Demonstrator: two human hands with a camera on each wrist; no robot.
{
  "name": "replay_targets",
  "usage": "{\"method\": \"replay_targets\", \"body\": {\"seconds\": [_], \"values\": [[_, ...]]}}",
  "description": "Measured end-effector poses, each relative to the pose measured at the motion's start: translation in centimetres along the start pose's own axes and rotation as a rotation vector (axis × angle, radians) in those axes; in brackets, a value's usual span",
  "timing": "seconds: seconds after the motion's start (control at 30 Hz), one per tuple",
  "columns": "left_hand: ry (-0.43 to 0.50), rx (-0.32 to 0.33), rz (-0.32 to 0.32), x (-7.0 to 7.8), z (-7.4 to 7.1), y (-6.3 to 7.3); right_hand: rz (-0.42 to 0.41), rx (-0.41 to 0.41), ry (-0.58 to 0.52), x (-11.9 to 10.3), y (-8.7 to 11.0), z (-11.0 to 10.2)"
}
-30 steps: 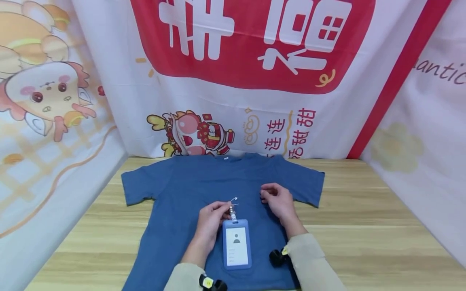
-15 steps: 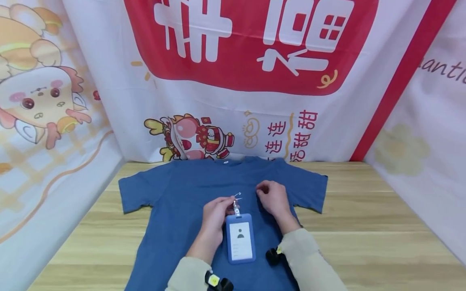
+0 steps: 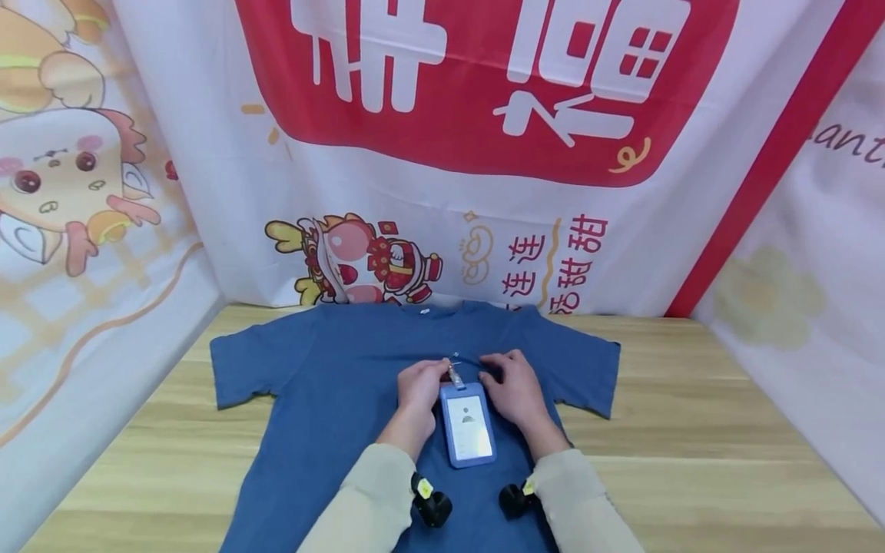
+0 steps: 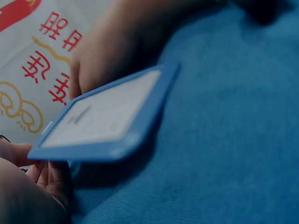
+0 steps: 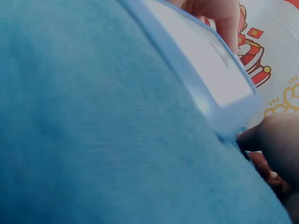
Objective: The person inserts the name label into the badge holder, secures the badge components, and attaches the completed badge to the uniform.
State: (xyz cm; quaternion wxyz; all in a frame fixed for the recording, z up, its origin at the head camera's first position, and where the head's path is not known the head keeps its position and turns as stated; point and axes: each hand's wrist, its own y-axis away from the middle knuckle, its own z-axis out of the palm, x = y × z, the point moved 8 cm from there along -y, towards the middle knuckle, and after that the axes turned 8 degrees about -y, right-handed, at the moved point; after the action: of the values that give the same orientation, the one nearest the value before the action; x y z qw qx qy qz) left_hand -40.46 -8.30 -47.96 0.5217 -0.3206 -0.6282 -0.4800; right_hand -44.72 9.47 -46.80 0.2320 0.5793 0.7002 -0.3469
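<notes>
A blue T-shirt (image 3: pixel 346 415) lies spread on the table, neck at the far side. Over its chest is a blue badge holder (image 3: pixel 452 438) with a white card, tilted in both wrist views. My left hand (image 3: pixel 420 392) pinches the metal fitting (image 3: pixel 454 372) at the holder's top, where a thin open pin (image 3: pixel 455 358) sticks out. Just right of the badge, my right hand (image 3: pixel 515 388) has its thumb and fingers curled at the shirt's chest, pinching a bit of cloth. Its fingertips are partly hidden in the right wrist view.
The wooden table (image 3: pixel 691 430) shows on both sides of the shirt. A printed white cloth (image 3: pixel 387 177) hangs behind it, and more cloth walls stand left and right. Black wrist cameras (image 3: pixel 432 507) are strapped to both sleeves.
My left hand has carried the badge holder right and away from me, toward my right hand. My right hand has moved slightly left, its fingers still at the shirt.
</notes>
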Motion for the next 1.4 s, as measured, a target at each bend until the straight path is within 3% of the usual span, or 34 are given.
{"method": "replay_targets", "body": {"seconds": [0.1,0.53,0.83,0.93,1.07,1.17,1.4], "values": [[0.001,0.013,0.006,-0.2,0.1,-0.2,0.006,0.042,-0.024,-0.2,0.2,-0.3],[0.009,-0.079,-0.016,-0.5,0.4,-0.2,0.051,0.151,-0.095,0.0,0.1,-1.1],[0.053,-0.096,-0.018,-1.2,-0.3,-0.2,0.203,-0.019,0.102,0.0,-0.8,0.1],[0.067,-0.107,-0.016,-1.2,-0.2,-0.1,0.180,0.008,0.103,0.0,-0.7,-0.3],[0.118,-0.112,-0.005,-1.0,-0.2,0.2,0.080,0.074,0.051,-0.3,-0.8,-0.9],[0.143,-0.115,-0.007,-0.9,-0.2,0.4,0.032,0.066,0.044,-0.4,-1.0,-0.8],[0.123,-0.107,-0.003,-1.1,-0.4,0.4,0.047,0.059,0.088,0.3,-1.3,-0.5]]}}
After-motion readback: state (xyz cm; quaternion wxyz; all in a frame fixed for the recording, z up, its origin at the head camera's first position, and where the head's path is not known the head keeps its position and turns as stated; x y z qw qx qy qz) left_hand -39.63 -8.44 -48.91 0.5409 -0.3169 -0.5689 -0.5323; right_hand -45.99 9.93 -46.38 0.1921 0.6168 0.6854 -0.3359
